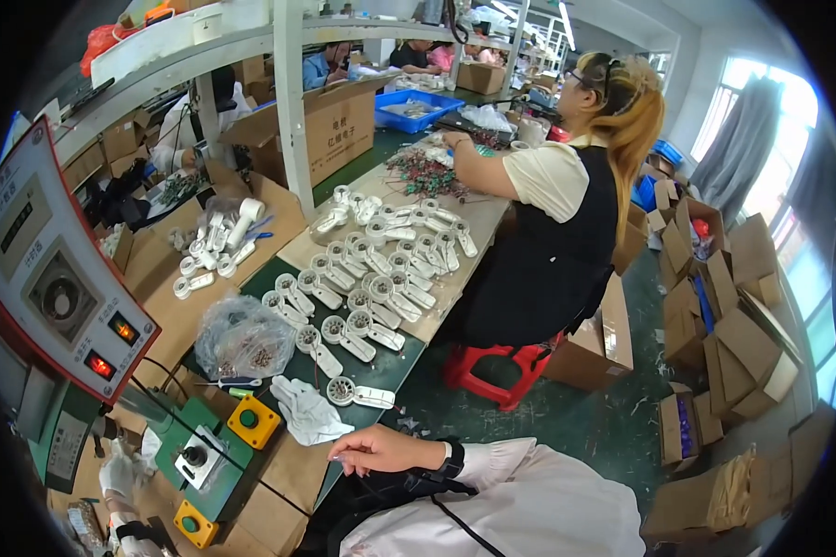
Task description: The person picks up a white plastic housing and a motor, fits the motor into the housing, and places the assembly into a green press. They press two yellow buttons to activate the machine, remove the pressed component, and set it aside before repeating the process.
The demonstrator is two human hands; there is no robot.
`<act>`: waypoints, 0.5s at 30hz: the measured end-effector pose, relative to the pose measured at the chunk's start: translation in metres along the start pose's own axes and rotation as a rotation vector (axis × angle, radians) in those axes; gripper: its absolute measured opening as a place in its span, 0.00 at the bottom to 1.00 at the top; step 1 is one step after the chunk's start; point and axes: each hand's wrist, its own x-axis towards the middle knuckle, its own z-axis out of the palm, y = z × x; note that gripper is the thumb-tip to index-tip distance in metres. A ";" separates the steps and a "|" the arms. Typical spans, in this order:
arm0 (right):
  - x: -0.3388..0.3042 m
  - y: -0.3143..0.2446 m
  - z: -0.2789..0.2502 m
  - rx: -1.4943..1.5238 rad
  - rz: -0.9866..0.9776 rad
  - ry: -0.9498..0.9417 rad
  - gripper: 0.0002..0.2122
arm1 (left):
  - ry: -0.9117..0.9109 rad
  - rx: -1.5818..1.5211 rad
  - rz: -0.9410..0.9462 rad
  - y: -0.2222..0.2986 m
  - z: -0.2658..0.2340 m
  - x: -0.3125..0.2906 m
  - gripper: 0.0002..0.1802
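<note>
My left hand (118,473), in a white glove, is at the lower left beside the green base of a press-like machine (198,457). Its fingers are too small and unclear to read. Bare and loosely bent, my right hand (381,451) is over the table's near edge, with nothing visible in its fingers. Just beyond it lies a crumpled white glove (308,410). Farther on, several white plastic housings (362,336) with round heads and flat handles lie in rows. The closest housing (342,391) has a thin red wire at its handle end.
A red-edged control box (60,288) with lit switches stands at left, above yellow button boxes (254,420). A clear plastic bag (244,339) of small parts lies nearby. A co-worker (567,186) sits by a wire pile (425,174). Cartons (715,306) line the right wall.
</note>
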 end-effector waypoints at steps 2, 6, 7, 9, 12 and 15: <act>0.000 0.000 -0.001 0.005 0.001 0.017 0.10 | 0.039 -0.372 -0.032 0.004 -0.002 0.019 0.15; -0.001 0.009 -0.010 0.019 -0.025 0.048 0.11 | -0.013 -0.662 -0.078 0.023 -0.027 0.033 0.23; -0.003 0.010 -0.012 0.021 -0.025 0.046 0.11 | -0.109 -0.581 -0.098 0.028 -0.034 0.030 0.25; -0.006 0.012 -0.018 0.018 -0.049 0.058 0.10 | -0.183 -0.488 -0.127 0.037 -0.054 0.005 0.27; -0.004 0.013 -0.021 -0.021 -0.026 0.072 0.10 | -0.329 0.319 0.270 0.064 -0.028 -0.041 0.27; 0.003 0.007 -0.016 -0.107 0.006 -0.005 0.10 | -0.441 -0.396 0.187 0.127 -0.011 -0.127 0.27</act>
